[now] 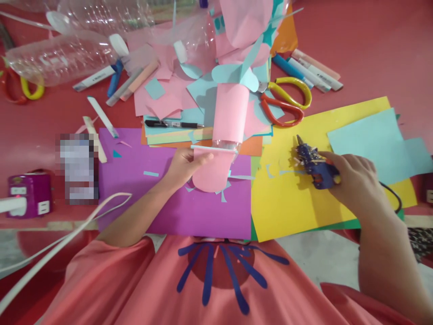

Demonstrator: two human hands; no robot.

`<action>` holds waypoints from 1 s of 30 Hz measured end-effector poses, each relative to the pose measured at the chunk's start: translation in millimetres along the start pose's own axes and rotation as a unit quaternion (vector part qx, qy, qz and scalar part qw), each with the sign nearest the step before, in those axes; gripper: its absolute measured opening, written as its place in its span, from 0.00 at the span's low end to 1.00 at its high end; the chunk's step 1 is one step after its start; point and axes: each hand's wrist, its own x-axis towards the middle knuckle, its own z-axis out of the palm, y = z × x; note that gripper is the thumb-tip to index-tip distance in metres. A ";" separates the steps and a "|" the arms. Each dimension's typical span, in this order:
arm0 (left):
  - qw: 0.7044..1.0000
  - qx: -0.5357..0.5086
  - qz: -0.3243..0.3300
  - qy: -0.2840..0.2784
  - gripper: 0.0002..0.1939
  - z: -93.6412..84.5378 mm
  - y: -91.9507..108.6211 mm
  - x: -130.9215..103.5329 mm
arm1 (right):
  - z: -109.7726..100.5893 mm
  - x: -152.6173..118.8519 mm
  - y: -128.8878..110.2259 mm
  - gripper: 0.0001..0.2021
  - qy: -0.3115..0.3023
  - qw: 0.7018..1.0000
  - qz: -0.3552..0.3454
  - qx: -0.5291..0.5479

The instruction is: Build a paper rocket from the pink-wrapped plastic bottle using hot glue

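My left hand (184, 167) grips a pink paper piece (213, 171) with a light blue strip along its top edge, thumb in front and fingers behind. This piece meets a clear plastic bottle (226, 145) wrapped in pink paper (230, 113), with light blue paper petals (233, 74) at its far end. Whether the two are joined I cannot tell. In my right hand (355, 178) is a dark blue hot glue gun (316, 167), held over yellow paper (287, 212) with its nozzle pointing away from me. Small light blue scraps (223, 196) lie beneath the left hand on purple paper (135, 153).
Scissors with red and yellow handles (287, 101) lie beyond the glue gun. Clear bottles (67, 54), markers (304, 70), a black pen (172, 124) and paper offcuts crowd the far side. At left are a blurred phone (79, 169), a purple power socket (29, 194) and a white cable (67, 248).
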 end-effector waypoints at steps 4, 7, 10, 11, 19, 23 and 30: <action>1.000 0.001 0.024 0.007 0.26 2.4 0.3 -2.9 | -20.8 0.1 -23.0 0.14 -0.006 0.991 0.049 0.121; 0.999 0.006 0.050 -0.003 0.21 3.5 0.1 -5.8 | -32.9 -6.2 -49.7 0.08 -0.032 0.951 0.109 0.287; 0.998 0.023 0.051 -0.026 0.19 3.4 -0.2 -7.2 | -35.7 -1.1 -75.4 0.07 -0.122 0.843 0.148 0.503; 0.998 0.028 0.043 -0.037 0.20 3.0 0.3 -7.1 | -35.3 3.8 -82.7 0.08 -0.155 0.795 0.151 0.567; 0.976 0.015 -0.061 -0.210 0.22 -2.5 12.2 -3.7 | -29.3 49.3 -116.4 0.08 -0.317 0.675 0.086 0.661; 0.963 0.049 -0.023 -0.263 0.21 -6.6 11.1 -0.3 | -23.5 56.7 -124.5 0.07 -0.353 0.662 0.090 0.656; 0.940 0.111 0.052 -0.319 0.28 -8.9 8.4 5.5 | -18.2 57.6 -130.7 0.09 -0.350 0.679 0.101 0.637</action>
